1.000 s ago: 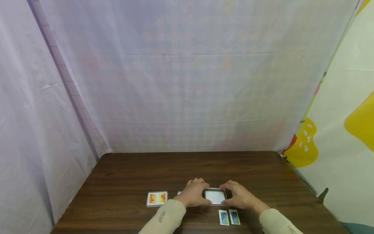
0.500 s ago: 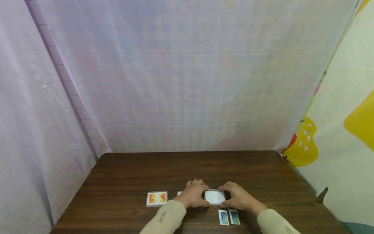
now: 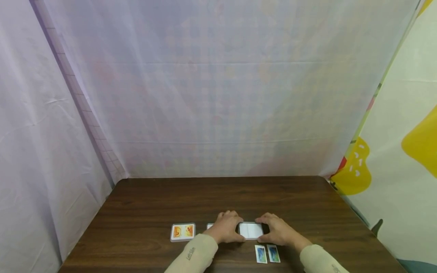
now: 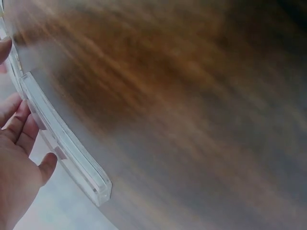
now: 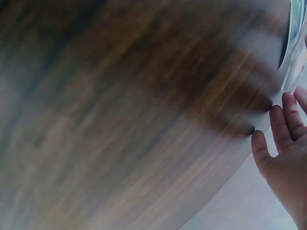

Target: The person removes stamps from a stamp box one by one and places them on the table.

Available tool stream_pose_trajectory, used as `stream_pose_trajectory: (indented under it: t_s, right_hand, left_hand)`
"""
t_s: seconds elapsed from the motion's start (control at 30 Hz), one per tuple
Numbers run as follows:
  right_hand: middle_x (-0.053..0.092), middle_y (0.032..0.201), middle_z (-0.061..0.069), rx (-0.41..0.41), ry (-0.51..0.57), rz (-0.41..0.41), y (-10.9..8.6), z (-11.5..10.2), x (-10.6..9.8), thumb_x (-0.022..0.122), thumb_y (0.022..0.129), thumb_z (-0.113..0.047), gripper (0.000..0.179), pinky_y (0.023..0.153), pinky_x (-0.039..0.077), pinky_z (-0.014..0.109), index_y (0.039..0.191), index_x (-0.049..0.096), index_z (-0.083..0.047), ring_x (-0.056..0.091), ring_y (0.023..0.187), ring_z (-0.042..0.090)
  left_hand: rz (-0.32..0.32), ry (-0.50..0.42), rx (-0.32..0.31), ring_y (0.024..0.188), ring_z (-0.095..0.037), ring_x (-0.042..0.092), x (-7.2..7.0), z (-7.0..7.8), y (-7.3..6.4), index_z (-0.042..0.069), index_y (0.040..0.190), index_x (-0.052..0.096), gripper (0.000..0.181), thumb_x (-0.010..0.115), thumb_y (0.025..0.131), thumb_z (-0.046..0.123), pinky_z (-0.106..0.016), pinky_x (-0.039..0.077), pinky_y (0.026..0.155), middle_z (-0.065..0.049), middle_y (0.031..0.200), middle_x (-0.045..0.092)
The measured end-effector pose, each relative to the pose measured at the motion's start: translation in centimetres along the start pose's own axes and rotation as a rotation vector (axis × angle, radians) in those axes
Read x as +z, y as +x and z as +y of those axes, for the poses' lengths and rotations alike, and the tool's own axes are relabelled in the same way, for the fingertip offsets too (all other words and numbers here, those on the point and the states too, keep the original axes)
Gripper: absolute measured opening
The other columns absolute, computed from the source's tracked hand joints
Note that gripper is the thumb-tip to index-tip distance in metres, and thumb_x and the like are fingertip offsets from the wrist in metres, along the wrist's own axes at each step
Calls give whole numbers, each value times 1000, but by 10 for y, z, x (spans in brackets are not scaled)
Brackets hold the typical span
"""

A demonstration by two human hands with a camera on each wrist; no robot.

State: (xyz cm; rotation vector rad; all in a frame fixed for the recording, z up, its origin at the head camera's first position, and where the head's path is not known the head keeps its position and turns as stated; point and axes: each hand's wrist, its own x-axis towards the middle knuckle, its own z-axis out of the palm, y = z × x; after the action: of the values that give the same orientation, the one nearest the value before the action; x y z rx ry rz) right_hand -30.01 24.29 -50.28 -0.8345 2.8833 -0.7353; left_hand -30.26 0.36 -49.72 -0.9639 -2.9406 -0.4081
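Both hands hold a clear plastic photo-frame case [image 3: 250,230] with a white insert, near the table's front. My left hand [image 3: 227,226] has its thumb and fingertips at the left corners. At the right corners sit the thumb and fingertips of my right hand [image 3: 277,229]. Another clear case [image 4: 67,139] lies close beside the left hand in the left wrist view; in the head view the hand and sleeve hide most of it. The right wrist view catches the right hand [image 5: 285,143] with its fingertips at a clear edge [image 5: 295,67].
Two small blue-green picture cards, a left one [image 3: 261,254] and a right one [image 3: 274,253], lie in front of the held case. Further left is a clear case with two orange pictures [image 3: 183,232]. White curtains [image 3: 218,94] hang behind the brown table [image 3: 205,193].
The dark edge seen around the white insert a second ago has gone, and the case now looks flatter and lower. Both hands have sunk slightly with it; the cards stay put.
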Motion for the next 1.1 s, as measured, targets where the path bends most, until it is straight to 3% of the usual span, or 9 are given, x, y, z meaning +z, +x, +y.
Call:
stream_pose_trajectory:
  t_s: [0.33,1.1]
  right_hand:
    - [60,116,8,27,-26,5,0,0,0,86,73,-33,60,91,39,65,122,67,-3,56,109,36]
    - [62,114,7,12,-56,39,-1,1,0,85,73,-36,59,89,40,60,120,68,-4,57,108,34]
  left_hand:
    - [2,6,9,106,-13,51,-1,0,-1,15,123,68,59,79,77,49,-37,40,94,4,113,59]
    - [-2,0,21,110,-16,52,2,-3,5,14,126,67,59,80,77,44,-42,37,100,4,116,61]
